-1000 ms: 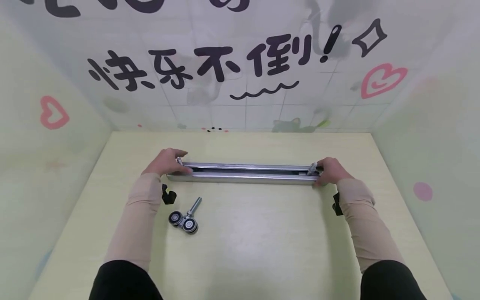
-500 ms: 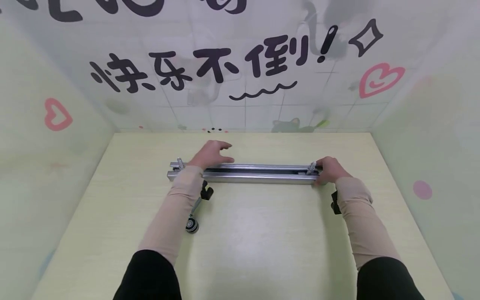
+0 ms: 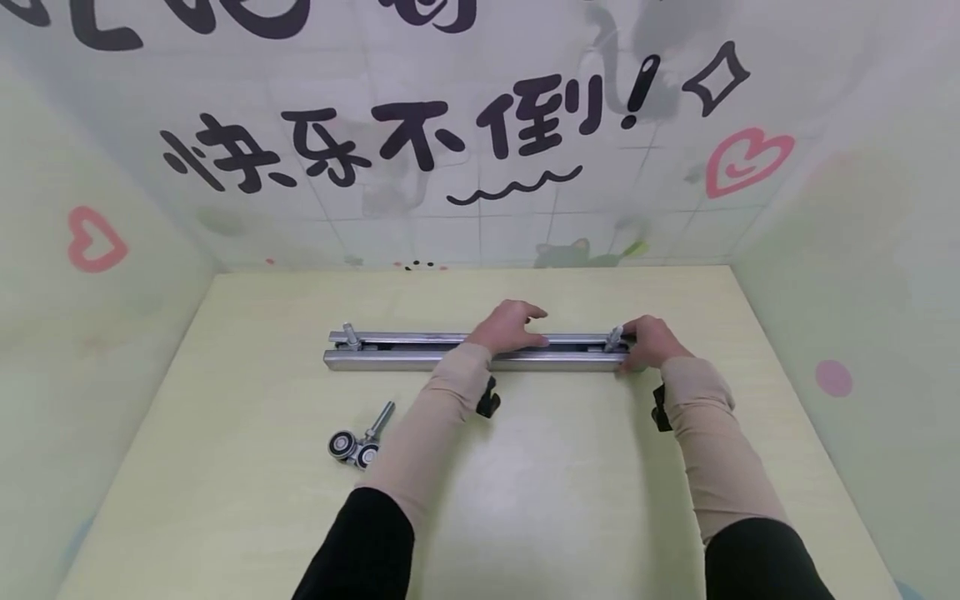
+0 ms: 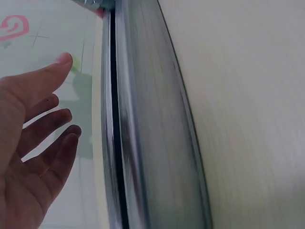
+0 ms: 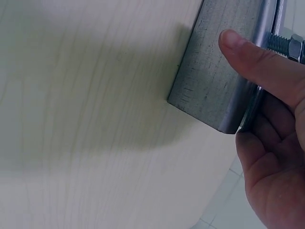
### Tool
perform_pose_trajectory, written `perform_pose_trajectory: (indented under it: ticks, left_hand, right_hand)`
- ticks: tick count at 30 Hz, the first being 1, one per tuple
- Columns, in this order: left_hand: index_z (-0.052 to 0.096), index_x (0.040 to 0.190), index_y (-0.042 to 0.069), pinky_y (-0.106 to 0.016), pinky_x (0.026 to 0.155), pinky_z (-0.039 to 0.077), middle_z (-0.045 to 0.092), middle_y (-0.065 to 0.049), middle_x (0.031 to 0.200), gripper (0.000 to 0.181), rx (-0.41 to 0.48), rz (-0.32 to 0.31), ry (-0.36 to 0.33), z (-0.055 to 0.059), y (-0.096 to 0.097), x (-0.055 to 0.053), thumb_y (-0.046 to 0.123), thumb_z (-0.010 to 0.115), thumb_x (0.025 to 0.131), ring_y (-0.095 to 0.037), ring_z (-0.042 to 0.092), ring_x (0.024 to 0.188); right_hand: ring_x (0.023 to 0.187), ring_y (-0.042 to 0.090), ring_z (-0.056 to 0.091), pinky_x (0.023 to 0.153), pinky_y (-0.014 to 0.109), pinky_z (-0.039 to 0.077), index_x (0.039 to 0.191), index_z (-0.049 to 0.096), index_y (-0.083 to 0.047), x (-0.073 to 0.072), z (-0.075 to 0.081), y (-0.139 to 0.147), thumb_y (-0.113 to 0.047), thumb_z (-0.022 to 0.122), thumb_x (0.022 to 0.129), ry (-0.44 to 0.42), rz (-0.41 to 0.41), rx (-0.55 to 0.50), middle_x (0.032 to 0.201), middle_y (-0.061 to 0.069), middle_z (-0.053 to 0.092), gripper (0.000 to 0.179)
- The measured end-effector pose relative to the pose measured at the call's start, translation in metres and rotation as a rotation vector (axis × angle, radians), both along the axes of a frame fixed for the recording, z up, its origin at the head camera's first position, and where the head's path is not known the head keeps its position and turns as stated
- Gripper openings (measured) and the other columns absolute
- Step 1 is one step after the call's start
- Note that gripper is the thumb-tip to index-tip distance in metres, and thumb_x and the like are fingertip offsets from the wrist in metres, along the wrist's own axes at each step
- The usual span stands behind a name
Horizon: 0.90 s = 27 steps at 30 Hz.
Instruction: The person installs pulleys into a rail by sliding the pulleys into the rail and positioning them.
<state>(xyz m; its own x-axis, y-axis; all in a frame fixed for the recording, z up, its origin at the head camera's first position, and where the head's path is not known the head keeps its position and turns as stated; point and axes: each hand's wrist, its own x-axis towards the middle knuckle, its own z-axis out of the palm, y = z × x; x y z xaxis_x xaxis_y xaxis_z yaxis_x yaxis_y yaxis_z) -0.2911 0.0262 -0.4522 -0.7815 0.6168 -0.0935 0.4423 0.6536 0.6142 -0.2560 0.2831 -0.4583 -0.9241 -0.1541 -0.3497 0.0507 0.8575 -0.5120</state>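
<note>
My right hand (image 3: 651, 342) is holding the right end of a long metal rail (image 3: 412, 363); my thumb is pressing on its near face and my fingers are curling behind the end. My left hand (image 3: 508, 327) is hovering over the rail, right of its middle, with the thumb standing wide of the loosely bent fingers; it is holding nothing and, in the left wrist view, is staying clear of the metal. The rail is lying crosswise on a pale table (image 3: 240, 417), with its slot facing up. One bolt (image 3: 349, 335) is sticking up near the left end, and another bolt (image 3: 614, 337) is rising just beside my right hand; I cannot tell whether they are touching. A small wheel set (image 3: 356, 445) with its own bolt is lying nearer to me, and my left sleeve (image 3: 427, 429) is partly hiding it. Behind the table, a wall (image 3: 480, 237) is carrying black writing (image 3: 412, 137).
</note>
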Motion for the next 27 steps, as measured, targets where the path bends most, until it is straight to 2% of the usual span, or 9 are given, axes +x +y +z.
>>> perform_pose_trajectory:
  ticks: [6,12,15,20,24,27]
  left_hand:
    - [0.054,0.124,0.002,-0.024,0.091,0.043,0.056,-0.008,0.125,0.05,0.065,-0.013,-0.042,-0.01,0.038,0.0,0.025,0.068,0.081,-0.023,0.054,0.111]
    - [0.059,0.119,0.003,-0.02,0.087,0.044,0.06,-0.006,0.119,0.045,0.087,-0.044,-0.012,-0.013,0.071,0.001,0.022,0.07,0.079,-0.021,0.057,0.106]
    - [0.06,0.117,0.003,-0.017,0.085,0.044,0.061,-0.005,0.117,0.046,0.099,-0.056,-0.002,-0.014,0.081,0.002,0.022,0.072,0.077,-0.019,0.059,0.104]
    - [0.062,0.113,0.004,-0.015,0.082,0.044,0.064,-0.006,0.111,0.045,0.109,-0.065,0.006,-0.015,0.091,0.006,0.02,0.076,0.073,-0.015,0.059,0.1]
    - [0.064,0.109,0.004,-0.015,0.08,0.045,0.066,-0.006,0.105,0.038,0.142,-0.067,0.003,-0.015,0.098,0.007,0.017,0.074,0.075,-0.014,0.061,0.097]
    - [0.065,0.106,0.004,-0.014,0.078,0.045,0.067,-0.006,0.102,0.031,0.149,-0.071,0.038,-0.018,0.104,0.008,0.017,0.071,0.079,-0.013,0.061,0.094]
  right_hand:
    - [0.097,0.034,0.05,0.088,0.046,0.042,0.118,0.053,0.009,0.0,-0.002,0.004,-0.006,0.082,0.057,0.005,-0.012,0.015,0.116,0.029,0.054,0.07]
    - [0.093,0.031,0.051,0.086,0.044,0.043,0.115,0.057,0.008,-0.002,-0.004,0.003,-0.005,0.083,0.054,0.032,-0.008,-0.009,0.111,0.025,0.058,0.068]
    - [0.088,0.029,0.053,0.082,0.041,0.044,0.11,0.06,0.007,-0.002,-0.006,0.002,-0.004,0.083,0.052,0.054,0.003,-0.014,0.106,0.023,0.062,0.063]
    - [0.088,0.029,0.054,0.082,0.041,0.044,0.107,0.062,0.006,-0.003,-0.007,0.002,-0.003,0.083,0.051,0.074,0.019,-0.014,0.105,0.022,0.063,0.061]
    - [0.09,0.03,0.056,0.085,0.042,0.045,0.106,0.062,0.006,-0.003,-0.005,0.002,-0.004,0.084,0.052,0.065,0.018,-0.021,0.105,0.022,0.063,0.059]
    - [0.089,0.029,0.056,0.085,0.042,0.045,0.104,0.063,0.006,-0.003,-0.004,0.004,-0.004,0.084,0.053,0.052,0.008,-0.016,0.103,0.021,0.064,0.056]
